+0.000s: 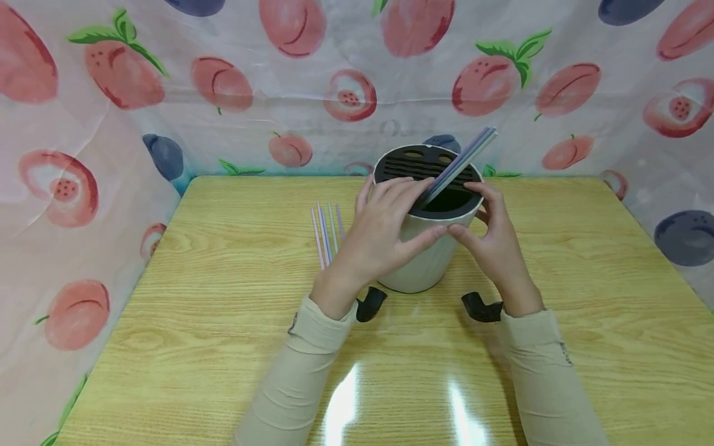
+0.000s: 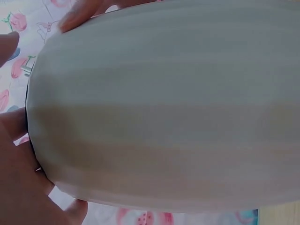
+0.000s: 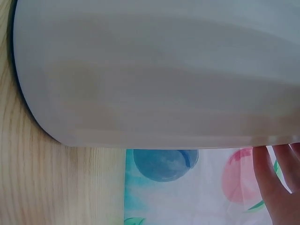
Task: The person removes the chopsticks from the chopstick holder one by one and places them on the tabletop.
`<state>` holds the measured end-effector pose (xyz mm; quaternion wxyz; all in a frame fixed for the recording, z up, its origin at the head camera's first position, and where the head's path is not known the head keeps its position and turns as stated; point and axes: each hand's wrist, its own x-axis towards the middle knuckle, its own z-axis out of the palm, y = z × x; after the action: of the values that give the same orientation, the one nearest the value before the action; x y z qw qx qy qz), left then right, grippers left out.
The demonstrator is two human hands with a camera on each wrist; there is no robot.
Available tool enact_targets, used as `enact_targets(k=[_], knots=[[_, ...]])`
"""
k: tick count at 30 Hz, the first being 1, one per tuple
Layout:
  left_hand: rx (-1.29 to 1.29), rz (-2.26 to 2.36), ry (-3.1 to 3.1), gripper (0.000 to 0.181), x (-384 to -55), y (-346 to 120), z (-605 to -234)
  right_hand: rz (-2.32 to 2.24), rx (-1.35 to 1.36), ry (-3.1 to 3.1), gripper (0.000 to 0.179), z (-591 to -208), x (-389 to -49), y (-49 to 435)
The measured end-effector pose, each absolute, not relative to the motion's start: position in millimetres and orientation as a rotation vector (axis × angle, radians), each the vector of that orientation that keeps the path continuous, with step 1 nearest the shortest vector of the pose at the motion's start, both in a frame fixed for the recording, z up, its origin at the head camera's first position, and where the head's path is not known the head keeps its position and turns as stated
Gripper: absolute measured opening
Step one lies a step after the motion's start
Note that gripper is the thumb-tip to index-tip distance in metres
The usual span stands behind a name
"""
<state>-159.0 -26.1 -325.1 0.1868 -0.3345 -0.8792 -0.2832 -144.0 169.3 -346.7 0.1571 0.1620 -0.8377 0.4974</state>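
A white round holder point(image 1: 415, 266) with a dark slotted top point(image 1: 398, 164) stands on the table, tilted slightly in the head view. Several thin purple and pale-green sticks point(image 1: 460, 164) lean out of the large opening in its top. My left hand point(image 1: 374, 232) holds the holder's left side, fingers over the rim beside the sticks and thumb along the front. My right hand point(image 1: 496, 238) grips the right rim, thumb in front and fingers at the edge. White side wall point(image 2: 164, 108) fills most of the left wrist view, and the same wall point(image 3: 154, 79) dominates the right wrist view.
Several more thin pastel sticks point(image 1: 325, 235) lie on the wooden table point(image 1: 234, 279) left of the holder, partly hidden by my left hand. Behind the table hangs a fruit-printed cloth point(image 1: 413, 105). Black wrist mounts point(image 1: 481, 308) stick out near both cuffs.
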Motion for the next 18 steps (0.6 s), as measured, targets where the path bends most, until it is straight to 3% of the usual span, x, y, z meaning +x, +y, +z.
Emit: enact_targets(k=[14,18], knots=[[-0.935,-0.715,-2.536,0.055,-154.3,-22.0,-324.7,1.428,0.493,-2.371,0.062,-347.9,-142.3,170.1],[-0.946,-0.749,-2.517,0.044,-153.6,-23.0,-324.6,1.425,0.515,-2.351,0.061,-348.7,-142.7,169.5]])
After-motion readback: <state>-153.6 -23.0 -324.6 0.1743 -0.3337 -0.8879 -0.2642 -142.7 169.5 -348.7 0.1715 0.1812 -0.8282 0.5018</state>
